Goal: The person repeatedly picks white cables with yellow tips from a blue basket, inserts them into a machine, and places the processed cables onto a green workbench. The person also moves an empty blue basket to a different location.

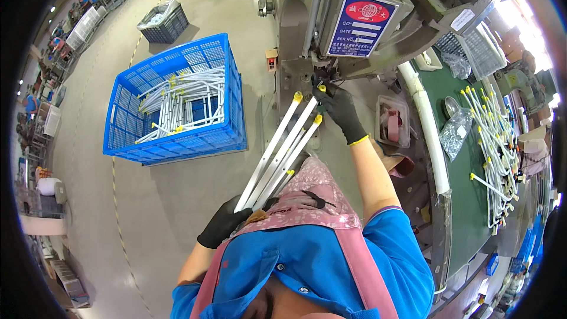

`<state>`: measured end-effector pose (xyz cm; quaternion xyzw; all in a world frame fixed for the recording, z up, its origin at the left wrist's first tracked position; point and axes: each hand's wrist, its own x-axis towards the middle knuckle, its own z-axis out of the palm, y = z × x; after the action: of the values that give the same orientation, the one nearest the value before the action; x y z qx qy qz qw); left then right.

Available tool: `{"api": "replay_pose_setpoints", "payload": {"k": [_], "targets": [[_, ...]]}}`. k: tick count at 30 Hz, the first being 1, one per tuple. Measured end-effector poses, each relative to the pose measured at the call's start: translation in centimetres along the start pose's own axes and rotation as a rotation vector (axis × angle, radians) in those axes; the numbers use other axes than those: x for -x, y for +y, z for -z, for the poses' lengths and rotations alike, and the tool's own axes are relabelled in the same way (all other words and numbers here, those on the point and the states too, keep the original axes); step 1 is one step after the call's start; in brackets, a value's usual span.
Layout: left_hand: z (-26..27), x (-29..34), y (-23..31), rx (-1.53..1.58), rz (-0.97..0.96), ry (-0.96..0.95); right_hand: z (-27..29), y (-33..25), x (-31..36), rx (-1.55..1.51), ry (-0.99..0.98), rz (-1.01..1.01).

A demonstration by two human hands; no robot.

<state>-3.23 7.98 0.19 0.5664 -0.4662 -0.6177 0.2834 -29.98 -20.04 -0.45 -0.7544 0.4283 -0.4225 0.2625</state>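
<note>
My left hand (226, 223) is closed around the lower ends of the white tubes (286, 146), down by my waist and against the pink apron (307, 186). The tubes lie straight in front of me, their long axis slanting from that grip up and away to the right — capped ends farthest from my body, under the head of the big grey machine (292, 23). My right hand (341, 111) is the nearer one to those yellow caps (318, 119); its fingers touch the end of the middle tube (whether they pinch it, I cannot tell). So the line runs left hand, tubes, right hand, machine. More such tubes sit in the blue crate (237, 112), off to my left — well apart from both hands.
</note>
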Motion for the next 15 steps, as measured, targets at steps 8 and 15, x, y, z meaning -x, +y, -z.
{"api": "replay_pose_setpoints", "payload": {"k": [8,15], "targets": [[0.6,-0.1,-0.8,0.043,0.032,-0.047,-0.5,2.1,-0.7,0.139,-0.11,-0.139],[1.1,1.2,0.5,0.259,-0.042,-0.188,-3.5,5.6,-2.0,0.013,-0.178,-0.173]]}}
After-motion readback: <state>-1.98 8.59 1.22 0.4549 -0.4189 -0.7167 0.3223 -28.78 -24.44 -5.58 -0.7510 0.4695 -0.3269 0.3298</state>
